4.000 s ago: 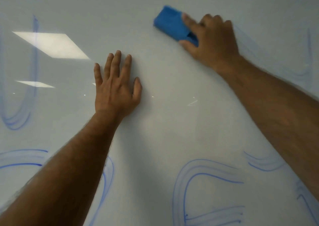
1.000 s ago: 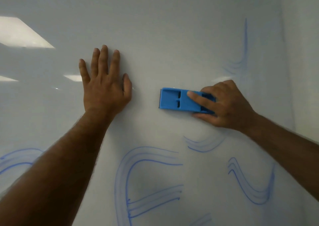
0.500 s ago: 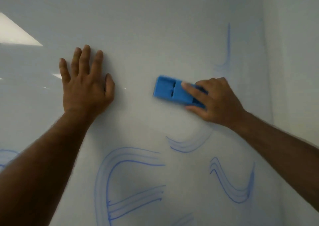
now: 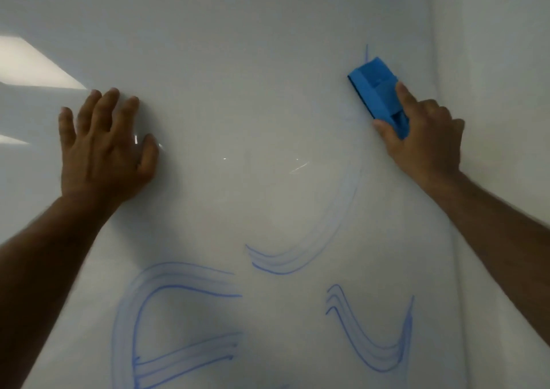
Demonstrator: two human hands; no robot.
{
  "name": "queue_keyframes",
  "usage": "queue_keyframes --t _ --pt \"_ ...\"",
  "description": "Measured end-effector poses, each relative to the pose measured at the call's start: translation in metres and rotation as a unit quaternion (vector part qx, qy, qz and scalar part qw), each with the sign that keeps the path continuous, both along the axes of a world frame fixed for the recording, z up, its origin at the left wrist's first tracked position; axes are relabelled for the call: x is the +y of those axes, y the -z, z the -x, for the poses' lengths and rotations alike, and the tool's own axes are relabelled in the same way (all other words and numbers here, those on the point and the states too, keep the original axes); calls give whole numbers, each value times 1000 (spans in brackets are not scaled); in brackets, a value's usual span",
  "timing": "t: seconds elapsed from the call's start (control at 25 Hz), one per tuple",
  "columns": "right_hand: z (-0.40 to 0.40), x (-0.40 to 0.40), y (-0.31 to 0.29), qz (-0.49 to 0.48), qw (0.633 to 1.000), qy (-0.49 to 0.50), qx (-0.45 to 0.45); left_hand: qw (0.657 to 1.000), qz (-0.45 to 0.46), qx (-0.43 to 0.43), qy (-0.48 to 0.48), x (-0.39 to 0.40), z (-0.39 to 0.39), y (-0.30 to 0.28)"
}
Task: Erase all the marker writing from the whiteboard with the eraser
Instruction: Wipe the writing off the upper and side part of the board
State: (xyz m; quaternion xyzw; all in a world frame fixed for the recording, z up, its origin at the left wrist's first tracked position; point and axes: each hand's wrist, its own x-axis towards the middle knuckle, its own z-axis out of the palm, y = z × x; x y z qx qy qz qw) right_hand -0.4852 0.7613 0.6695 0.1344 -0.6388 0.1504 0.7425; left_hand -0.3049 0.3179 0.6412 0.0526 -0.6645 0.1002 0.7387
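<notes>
Eraser (image 4: 376, 91) in my right hand (image 4: 422, 138) sits at about two o'clock on the whiteboard (image 4: 268, 61), near its right edge. My thumb and fingers curl round its lower end, index finger laid along its back, pressing it flat on the board. Its long axis tilts from eleven o'clock down to five, and a thin blue stroke (image 4: 366, 54) pokes out just above its top corner. My left hand (image 4: 104, 147) lies at nine o'clock, fingers spread and nearly straight, palm braced on the board, holding nothing. From the eraser, the remaining marker writing lies toward six and seven o'clock: a faint arc (image 4: 285, 263) below centre, a wavy mark (image 4: 375, 338) at five o'clock and a large looped mark (image 4: 166, 314) at seven. I judge my right hand, nearer the wavy mark, should sweep downward next.
</notes>
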Motion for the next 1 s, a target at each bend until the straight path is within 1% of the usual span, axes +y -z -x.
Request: queue_keyframes --t 0.04,0.08,0.12,0.2,0.24,0.32,0.36,0.4,0.44,0.52,0.6,0.68,0.72,0.76,0.8,0.84,0.88,0.92,1.0 --pt "1 -1 -1 16 1000 -21 -16 1000 2 -1 1 5 1 -1" --pt "1 -6 1 6 999 -31 0 1000 4 -1 4 13 4 -1" --pt "1 -12 6 -26 998 -34 39 1000 6 -4 9 22 8 -1" --pt "-1 -26 20 -145 979 -42 134 1000 12 -15 24 44 19 -3" --pt "-1 -30 26 -224 959 -46 167 999 18 -19 30 55 25 -5" --pt "-3 -32 31 -356 911 -32 206 998 35 -27 35 75 35 -9" --pt "-2 -29 28 -390 894 -21 218 998 43 -32 36 84 40 -11" --pt "-1 -25 23 -401 888 -13 224 998 46 -36 38 93 45 -13" --pt "2 -20 16 -391 893 -7 225 997 43 -40 41 100 50 -15" --pt "9 -11 -4 -325 921 0 215 998 28 -41 40 110 57 -15" --pt "14 1 -25 -219 958 3 187 998 22 -38 35 112 61 -13" --pt "14 11 -42 -107 988 10 110 998 25 -39 29 111 63 -12" --pt "15 14 -49 -60 996 6 60 998 26 -40 28 111 63 -12" --pt "15 14 -54 -30 999 -4 24 999 26 -40 26 110 63 -12" --pt "15 11 -56 -25 999 -15 16 999 26 -39 24 109 63 -13" --pt "15 6 -55 -48 998 -27 41 999 26 -37 22 109 63 -13" --pt "14 0 -51 -98 991 -38 88 999 26 -34 21 109 63 -13" --pt "13 -6 -45 -172 974 -44 139 999 26 -33 20 109 63 -12" --pt "12 -11 -35 -340 915 -29 213 999 25 -34 18 108 64 -12"
